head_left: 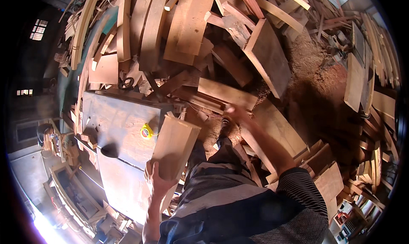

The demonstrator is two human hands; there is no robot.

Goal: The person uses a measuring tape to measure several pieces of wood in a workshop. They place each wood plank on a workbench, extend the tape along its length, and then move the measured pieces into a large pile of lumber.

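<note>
My left hand (158,181) grips the lower left edge of a short, thick wooden board (178,142), thumb over its face. The board lies tilted along the right edge of the metal-topped machine table (121,120). A yellow tape measure (146,131) rests on that table just left of the board. My right arm reaches down into the wood pile, and my right hand (231,112) is closed at the lower edge of a short plank (226,93). Its fingertips are small and partly hidden there.
Long planks (187,26) lie heaped beyond the table. A wide slab (269,58) leans at the right, next to a sawdust heap (313,56). Another board (279,127) lies beside my right forearm. Offcuts (326,171) are stacked at the lower right. A dark slot (110,151) opens in the table.
</note>
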